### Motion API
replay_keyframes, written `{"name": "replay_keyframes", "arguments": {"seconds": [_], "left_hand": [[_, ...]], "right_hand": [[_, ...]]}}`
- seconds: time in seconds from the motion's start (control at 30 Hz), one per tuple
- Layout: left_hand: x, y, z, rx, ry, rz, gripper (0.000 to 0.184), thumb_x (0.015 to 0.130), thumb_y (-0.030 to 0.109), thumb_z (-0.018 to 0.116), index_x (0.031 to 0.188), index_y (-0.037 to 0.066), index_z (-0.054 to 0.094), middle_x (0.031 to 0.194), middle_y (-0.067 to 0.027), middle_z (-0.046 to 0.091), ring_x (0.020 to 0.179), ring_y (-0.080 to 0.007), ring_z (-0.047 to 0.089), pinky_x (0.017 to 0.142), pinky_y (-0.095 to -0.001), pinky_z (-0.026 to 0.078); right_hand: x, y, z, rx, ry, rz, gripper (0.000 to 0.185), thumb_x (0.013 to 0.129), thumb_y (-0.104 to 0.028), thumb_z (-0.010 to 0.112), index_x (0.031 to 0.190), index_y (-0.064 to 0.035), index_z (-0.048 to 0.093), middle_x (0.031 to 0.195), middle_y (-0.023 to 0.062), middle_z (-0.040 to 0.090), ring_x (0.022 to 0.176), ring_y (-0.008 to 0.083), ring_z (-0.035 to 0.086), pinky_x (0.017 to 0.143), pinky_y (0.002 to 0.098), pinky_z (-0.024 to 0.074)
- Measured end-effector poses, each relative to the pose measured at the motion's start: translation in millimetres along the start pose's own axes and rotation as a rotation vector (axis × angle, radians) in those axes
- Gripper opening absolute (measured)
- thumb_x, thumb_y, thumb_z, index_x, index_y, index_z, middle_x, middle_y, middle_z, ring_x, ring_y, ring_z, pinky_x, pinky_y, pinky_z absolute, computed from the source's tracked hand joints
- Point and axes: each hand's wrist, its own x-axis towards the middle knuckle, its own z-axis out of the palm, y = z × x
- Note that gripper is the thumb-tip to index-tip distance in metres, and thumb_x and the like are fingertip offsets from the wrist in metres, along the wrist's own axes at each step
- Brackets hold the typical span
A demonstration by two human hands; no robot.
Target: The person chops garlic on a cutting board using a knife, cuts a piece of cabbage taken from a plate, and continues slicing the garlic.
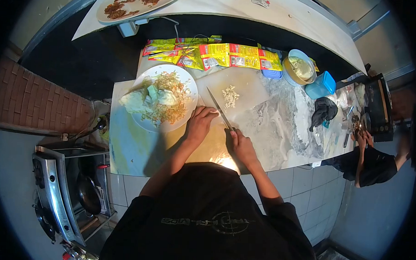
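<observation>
Our right grip [244, 147] is closed around the handle of the knife [220, 110], its blade angled away from us between our left grip and the chopped pale pieces [229, 97]. Our left grip [201, 123] is bunched, fingertips nearly together, and seems to pinch a small white piece [215, 112] right beside the blade. The chopped pieces lie in a loose heap on the cutting board [254, 89], just beyond the knife. The main danger is to our left fingertips: they sit so near the edge that a slip of the small piece, or a fingertip left straight instead of tucked, could bring steel onto skin. If the piece is moist, it may roll or shoot off across the worktop [281, 141]. A wide sweep of the blade could scatter the heap, while our left forearm, passing close to the plate [190, 81], could nudge its rim and spill the shreds [174, 111] piled around the cabbage leaves [136, 104]. We cannot tell how firmly the board sits; any sliding would spoil the cut.
</observation>
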Motion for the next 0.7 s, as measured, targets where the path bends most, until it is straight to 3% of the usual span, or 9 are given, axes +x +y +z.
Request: {"name": "replay_keyframes", "arguments": {"seconds": [0.27, 0.5, 0.7], "left_hand": [[1, 1, -1, 0.022, -0.007, -0.003, 0.022, 0.080, 0.002, 0.062, 0.098, 0.008, 0.073, 0.108, -0.0016, 0.066, 0.104, -0.0252, 0.057, 0.093, -0.0376, 0.045], [3, 0, 1, 0.000, 0.006, -0.015, 0.017, 0.081, 0.005, 0.065, 0.096, 0.008, 0.073, 0.103, -0.0020, 0.066, 0.098, -0.0251, 0.058, 0.088, -0.0364, 0.047], [5, 2, 0, -0.026, 0.040, -0.024, 0.017, 0.080, 0.006, 0.068, 0.096, 0.010, 0.073, 0.092, -0.0044, 0.062, 0.091, -0.0257, 0.056, 0.082, -0.0376, 0.047]], "right_hand": [[1, -13, 14, -0.390, 0.084, 0.041, 0.040, 0.104, -0.041, 0.036, 0.108, -0.0047, 0.053, 0.066, 0.0235, 0.065, 0.064, 0.0442, 0.067, 0.057, 0.0514, 0.0539], [3, -15, 1, -0.407, 0.060, 0.003, 0.039, 0.104, -0.040, 0.036, 0.110, -0.0048, 0.052, 0.068, 0.0256, 0.065, 0.065, 0.0438, 0.067, 0.055, 0.0510, 0.0540], [5, -5, 2, -0.243, 0.097, 0.052, 0.040, 0.104, -0.039, 0.037, 0.108, -0.0023, 0.053, 0.071, 0.0302, 0.063, 0.070, 0.0495, 0.064, 0.060, 0.0572, 0.0516]]}}
